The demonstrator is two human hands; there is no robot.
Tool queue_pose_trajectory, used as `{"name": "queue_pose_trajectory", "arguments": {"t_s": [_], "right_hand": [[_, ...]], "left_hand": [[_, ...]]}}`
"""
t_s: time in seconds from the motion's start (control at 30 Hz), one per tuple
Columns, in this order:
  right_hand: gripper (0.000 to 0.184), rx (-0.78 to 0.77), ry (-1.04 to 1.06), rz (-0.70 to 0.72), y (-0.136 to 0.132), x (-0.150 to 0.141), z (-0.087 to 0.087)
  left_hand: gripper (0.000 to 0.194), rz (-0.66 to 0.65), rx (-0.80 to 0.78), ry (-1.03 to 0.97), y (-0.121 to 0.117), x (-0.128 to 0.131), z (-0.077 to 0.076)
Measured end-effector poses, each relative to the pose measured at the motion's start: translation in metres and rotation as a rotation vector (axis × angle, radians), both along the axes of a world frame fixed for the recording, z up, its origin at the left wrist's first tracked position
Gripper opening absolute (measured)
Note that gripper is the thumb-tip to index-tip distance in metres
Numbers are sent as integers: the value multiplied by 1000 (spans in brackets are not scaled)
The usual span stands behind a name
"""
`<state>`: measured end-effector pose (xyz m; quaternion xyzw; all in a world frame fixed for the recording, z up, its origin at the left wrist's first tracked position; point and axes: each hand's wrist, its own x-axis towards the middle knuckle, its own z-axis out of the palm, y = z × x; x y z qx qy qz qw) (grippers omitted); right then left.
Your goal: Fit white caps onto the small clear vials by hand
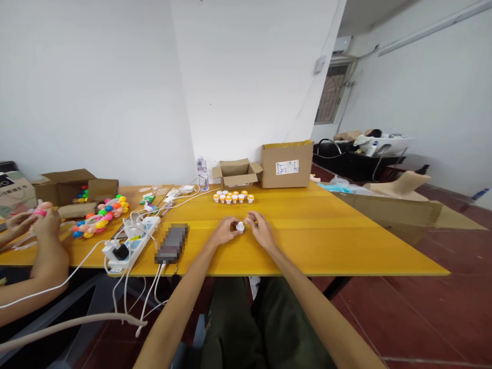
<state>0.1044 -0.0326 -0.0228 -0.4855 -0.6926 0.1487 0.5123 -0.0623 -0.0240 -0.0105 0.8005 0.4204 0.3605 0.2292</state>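
My left hand (pixel 226 230) and my right hand (pixel 260 228) meet over the yellow table (pixel 326 241), fingers curled. Between their fingertips sits a small white piece (pixel 240 226), pinched from both sides. Behind them stands a cluster of several small white-and-orange pieces (pixel 233 196) in rows. An open small cardboard box (pixel 236 173) lies just past that cluster.
A larger cardboard box (pixel 287 164) and a water bottle (pixel 202 173) stand by the wall. A power strip (pixel 130 243) with cables and a dark device (pixel 171 243) lie to my left. Another person's hands (pixel 36 220) work beside colourful balls (pixel 102 215).
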Motion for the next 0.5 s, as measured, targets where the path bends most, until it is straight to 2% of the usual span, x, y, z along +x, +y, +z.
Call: {"name": "queue_pose_trajectory", "arguments": {"t_s": [0.23, 0.5], "right_hand": [[18, 83, 93, 115, -2, -5, 1], [19, 127, -39, 166, -5, -6, 0]], "left_hand": [[12, -18, 37, 36, 2, 0, -2], [12, -44, 58, 32, 4, 1, -3]]}}
